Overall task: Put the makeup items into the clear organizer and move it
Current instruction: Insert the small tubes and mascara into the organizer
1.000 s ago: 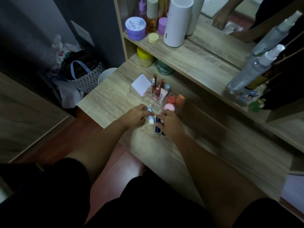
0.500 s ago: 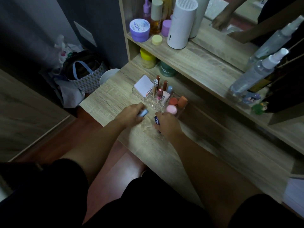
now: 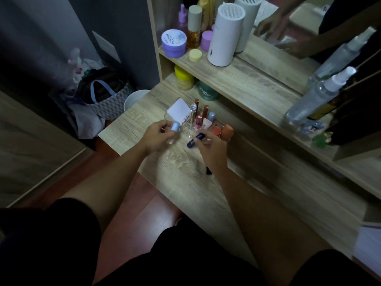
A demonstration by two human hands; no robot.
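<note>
The clear organizer stands on the wooden vanity top, holding a white compact, several lip tubes and orange-capped items. My left hand is lifted just left of the organizer and grips a small light-blue tube. My right hand hovers at the organizer's near right corner, holding a dark blue tube. A thin dark stick pokes out below that hand; whether the hand holds it is unclear.
A shelf above the vanity carries a white cylinder, purple jar and spray bottles. Yellow and green jars sit under it. A mirror is behind. A bag and white bin stand on the floor left.
Both hands have lifted off the tabletop. The left hand raised the light-blue tube toward the organizer; the right hand picked up the dark blue tube and tilted it upward.
</note>
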